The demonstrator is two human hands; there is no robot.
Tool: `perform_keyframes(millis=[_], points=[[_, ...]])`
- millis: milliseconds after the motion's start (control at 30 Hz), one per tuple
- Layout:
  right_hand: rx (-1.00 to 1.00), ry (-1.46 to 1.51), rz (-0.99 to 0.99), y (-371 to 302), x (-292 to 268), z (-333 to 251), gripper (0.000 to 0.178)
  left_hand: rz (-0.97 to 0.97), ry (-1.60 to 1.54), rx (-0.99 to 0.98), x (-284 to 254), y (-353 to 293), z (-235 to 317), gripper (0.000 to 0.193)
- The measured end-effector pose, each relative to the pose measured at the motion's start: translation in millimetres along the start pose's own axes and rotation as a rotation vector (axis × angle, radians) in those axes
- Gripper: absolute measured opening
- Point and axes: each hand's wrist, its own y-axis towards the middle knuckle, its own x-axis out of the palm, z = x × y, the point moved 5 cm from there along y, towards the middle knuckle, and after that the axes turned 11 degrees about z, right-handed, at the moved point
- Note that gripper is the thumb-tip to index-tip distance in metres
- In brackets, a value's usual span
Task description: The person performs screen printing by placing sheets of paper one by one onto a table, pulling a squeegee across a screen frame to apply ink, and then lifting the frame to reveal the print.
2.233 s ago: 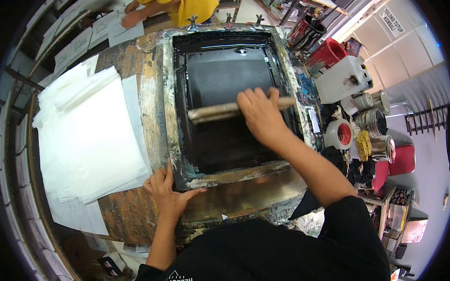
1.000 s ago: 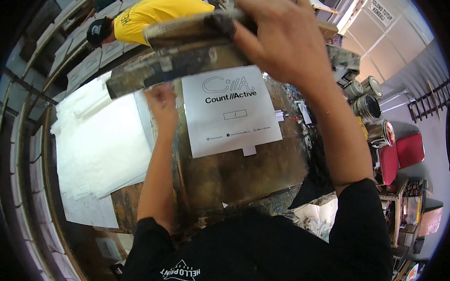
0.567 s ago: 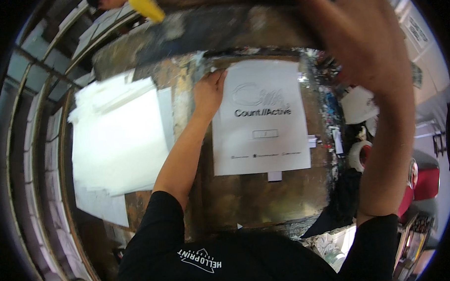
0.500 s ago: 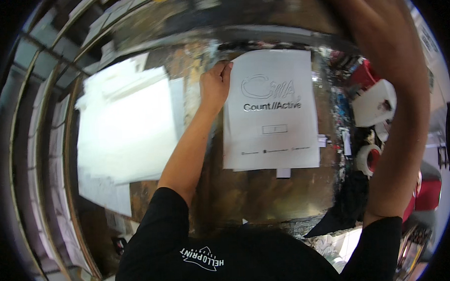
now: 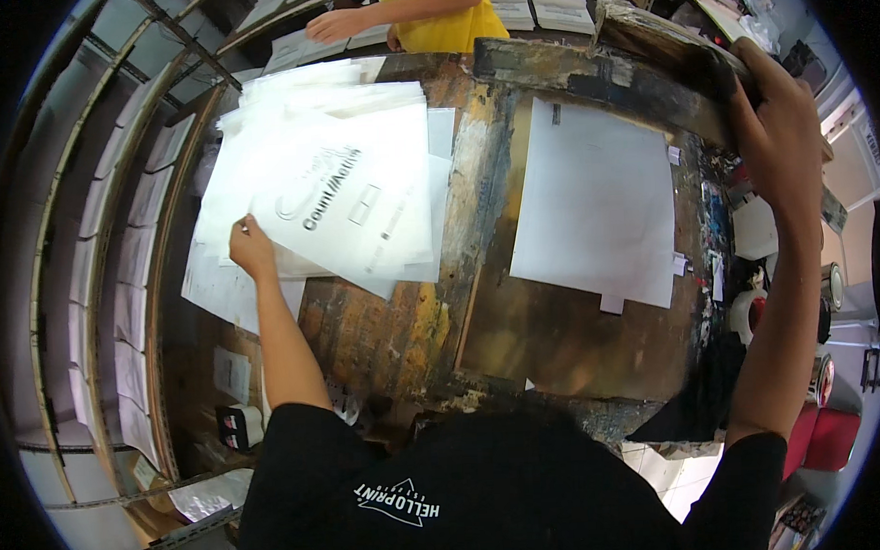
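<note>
My left hand (image 5: pixel 252 248) pinches the near corner of a white sheet with black print (image 5: pixel 386 253), which lies tilted over a stack of white sheets (image 5: pixel 238 175) on the left of the table. High on the right, my right hand (image 5: pixel 782 127) is closed on the edge of a worn wooden frame (image 5: pixel 588 86), held raised at the back of the printing board. Below the frame, a plain white sheet (image 5: pixel 593 211) lies on the brown board (image 5: pixel 559 339), with small paper tabs at its edges.
Racks holding paper stacks (image 5: pixel 136 315) line the left side. Across the table stands a person in a yellow shirt (image 5: pixel 441 18), one arm stretched left. Tape rolls and containers (image 5: pixel 749 313) crowd the right edge, near a black cloth (image 5: pixel 692 402).
My left hand has carried the printed sheet left from the board to the stack, uncovering the plain sheet. My view has shifted, bringing the yellow-shirted person and my right hand's frame into sight.
</note>
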Motion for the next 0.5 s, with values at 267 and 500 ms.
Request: perform_keyframes(millis=[267,500], points=[[-0.115,-0.105,0.171,-11.7,-4.4,-5.3,0.052,-0.639,-0.102,1.161,-40.0,-190.3,130.6,0.116],[0.191,0.144,-0.102,9.6,-8.2,-20.3,0.058,-0.981,-0.346,1.192,-54.3,-307.9,247.9,0.124]])
